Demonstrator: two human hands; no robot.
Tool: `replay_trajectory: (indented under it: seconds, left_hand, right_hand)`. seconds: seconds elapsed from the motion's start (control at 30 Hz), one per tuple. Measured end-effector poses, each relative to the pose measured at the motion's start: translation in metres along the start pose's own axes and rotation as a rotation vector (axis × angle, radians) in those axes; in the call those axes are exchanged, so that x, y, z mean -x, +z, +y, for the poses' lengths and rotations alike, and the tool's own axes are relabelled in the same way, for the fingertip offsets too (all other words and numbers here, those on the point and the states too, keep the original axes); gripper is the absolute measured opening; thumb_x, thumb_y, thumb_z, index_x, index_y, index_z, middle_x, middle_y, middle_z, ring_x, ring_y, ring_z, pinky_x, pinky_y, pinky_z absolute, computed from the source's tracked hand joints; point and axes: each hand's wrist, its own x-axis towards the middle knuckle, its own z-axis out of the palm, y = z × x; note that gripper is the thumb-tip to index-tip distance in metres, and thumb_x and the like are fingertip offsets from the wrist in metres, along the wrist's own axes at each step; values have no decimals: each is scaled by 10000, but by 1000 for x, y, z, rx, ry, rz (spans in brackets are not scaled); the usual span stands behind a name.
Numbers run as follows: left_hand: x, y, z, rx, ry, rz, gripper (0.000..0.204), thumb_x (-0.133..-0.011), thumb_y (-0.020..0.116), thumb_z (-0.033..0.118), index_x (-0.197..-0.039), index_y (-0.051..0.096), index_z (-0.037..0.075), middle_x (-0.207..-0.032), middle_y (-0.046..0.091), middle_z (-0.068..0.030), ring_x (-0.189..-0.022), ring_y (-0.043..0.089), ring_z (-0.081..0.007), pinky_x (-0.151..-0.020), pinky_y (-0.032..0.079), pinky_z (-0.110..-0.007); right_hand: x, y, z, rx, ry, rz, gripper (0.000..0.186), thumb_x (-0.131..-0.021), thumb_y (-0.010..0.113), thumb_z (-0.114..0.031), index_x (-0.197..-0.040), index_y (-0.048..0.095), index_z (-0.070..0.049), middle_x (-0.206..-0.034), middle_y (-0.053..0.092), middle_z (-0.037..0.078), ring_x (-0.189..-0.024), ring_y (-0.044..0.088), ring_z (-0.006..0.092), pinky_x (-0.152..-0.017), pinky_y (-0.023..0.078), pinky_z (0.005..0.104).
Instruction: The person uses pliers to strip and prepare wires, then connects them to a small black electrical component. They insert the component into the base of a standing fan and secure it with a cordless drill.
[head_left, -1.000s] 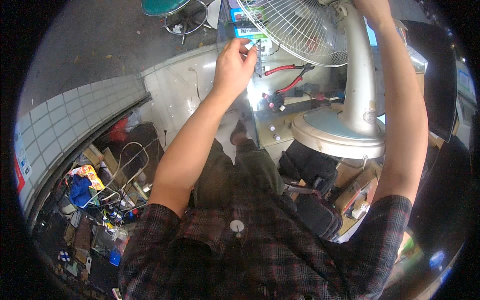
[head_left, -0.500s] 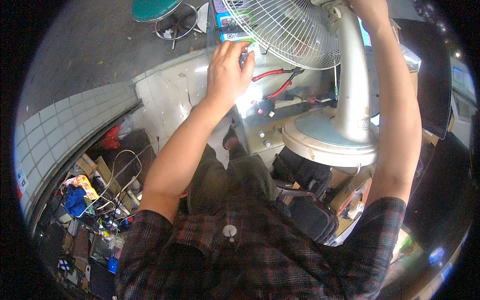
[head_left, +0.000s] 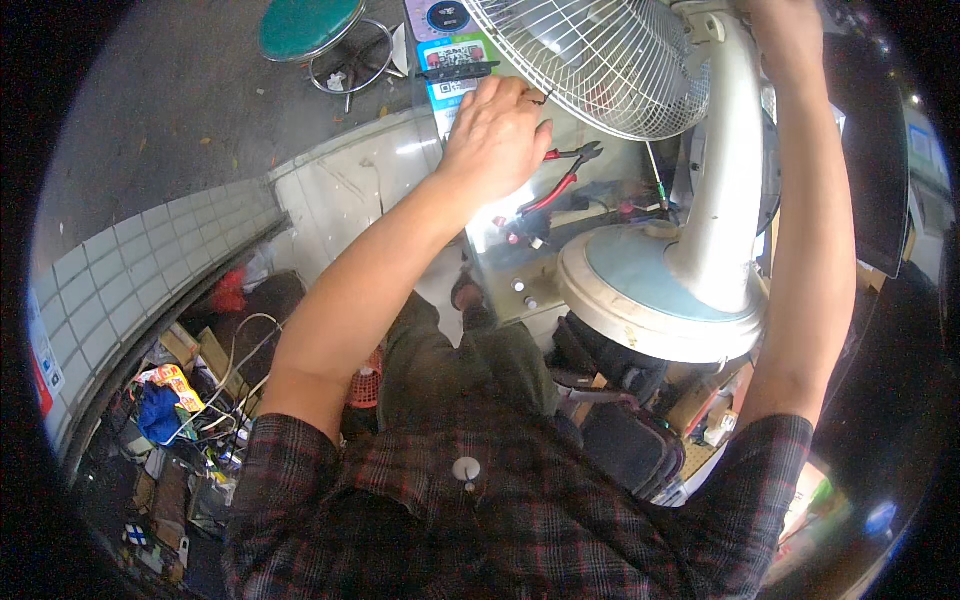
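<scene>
A white table fan [head_left: 730, 200] stands on the glass counter [head_left: 495, 295], its wire guard [head_left: 600, 75] tilted over the top. My left hand [head_left: 497, 140] is beside the guard's lower rim, fingers curled; a small dark piece shows by its fingertips, and what it grips is hidden. My right hand [head_left: 785, 35] is raised at the back of the fan head, its fingers out of clear view. Red-handled pliers [head_left: 560, 190] lie behind my left hand, near two small white knobs [head_left: 525, 294]. A dark strip [head_left: 450, 72] lies over a blue printed card [head_left: 440, 100].
A green stool [head_left: 305, 30] stands beyond the tiled ledge [head_left: 140, 260]. Tangled cables and clutter [head_left: 200, 420] fill the lower left. A dark monitor [head_left: 870, 160] is at the right. A black bag [head_left: 610, 440] and boxes sit below the counter.
The fan has shifted and its base shows more fully. My left hand has moved right relative to the printed card, toward the guard's rim, uncovering the dark strip. My right hand stays high behind the fan.
</scene>
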Motion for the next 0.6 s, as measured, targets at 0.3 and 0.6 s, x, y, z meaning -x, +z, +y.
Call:
replay_trajectory:
  seconds: [0.3, 0.6]
  left_hand:
    - [-74, 82, 10, 4, 78, -196, 488, -979, 612, 312, -1405, 568, 77, -1432, 531, -217, -1318, 510, -401, -1143, 385, -520]
    - [-115, 168, 8, -211, 225, 167, 529, -992, 579, 301, -1476, 515, 96, -1518, 488, -187, -1409, 446, -382, -1185, 355, -504]
  right_hand:
    - [-25, -36, 12, -19, 227, 97, 465, -902, 742, -342, -1202, 697, 11, -973, 757, 125, -790, 706, 169, -677, 535, 309]
    - [11, -49, 2, -8, -42, 52, 601, -885, 719, -443, -1197, 683, 70, -1071, 750, 195, -914, 736, 245, -820, 567, 357]
